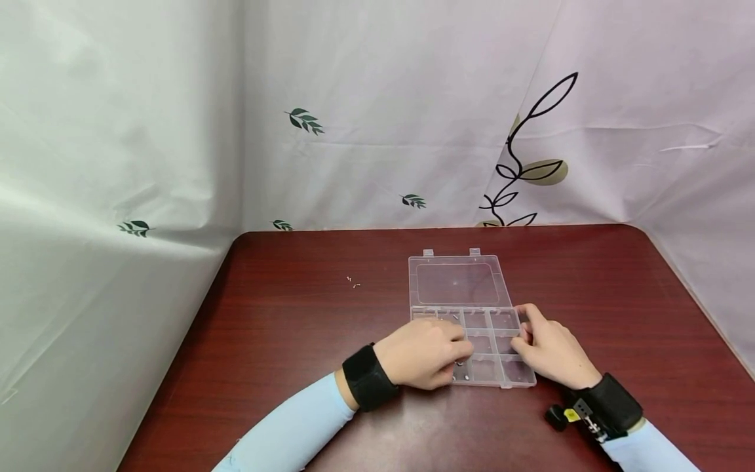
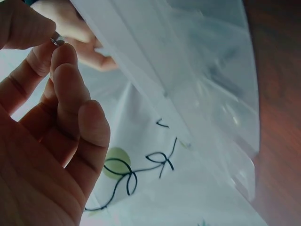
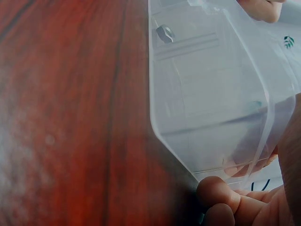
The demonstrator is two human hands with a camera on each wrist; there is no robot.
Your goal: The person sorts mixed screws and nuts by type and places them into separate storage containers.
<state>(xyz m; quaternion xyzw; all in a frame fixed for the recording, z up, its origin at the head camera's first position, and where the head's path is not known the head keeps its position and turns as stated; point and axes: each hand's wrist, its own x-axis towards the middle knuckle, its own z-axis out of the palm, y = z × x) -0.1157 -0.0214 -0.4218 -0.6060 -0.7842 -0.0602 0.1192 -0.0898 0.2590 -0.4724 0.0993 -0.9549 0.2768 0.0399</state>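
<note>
A clear plastic compartment box [image 1: 485, 370] lies on the table with its lid [image 1: 455, 283] folded back. Over the box's left compartments is my left hand [image 1: 421, 354]. Between its thumb and index fingertip it pinches a small shiny metal piece [image 2: 57, 39], mostly covered, its exact kind unclear. My right hand [image 1: 554, 351] holds the box's right side, thumb and fingers at the wall. Inside the box, a metal nut [image 3: 165, 33] shows through the wall in the right wrist view. A few more small metal bits [image 1: 466, 377] sit in the near left compartments.
Several tiny pale pieces [image 1: 354, 284] lie on the dark red wooden table [image 1: 295, 341], left of the lid. A white curtain [image 1: 366, 98] with leaf prints hangs behind the table and along both sides.
</note>
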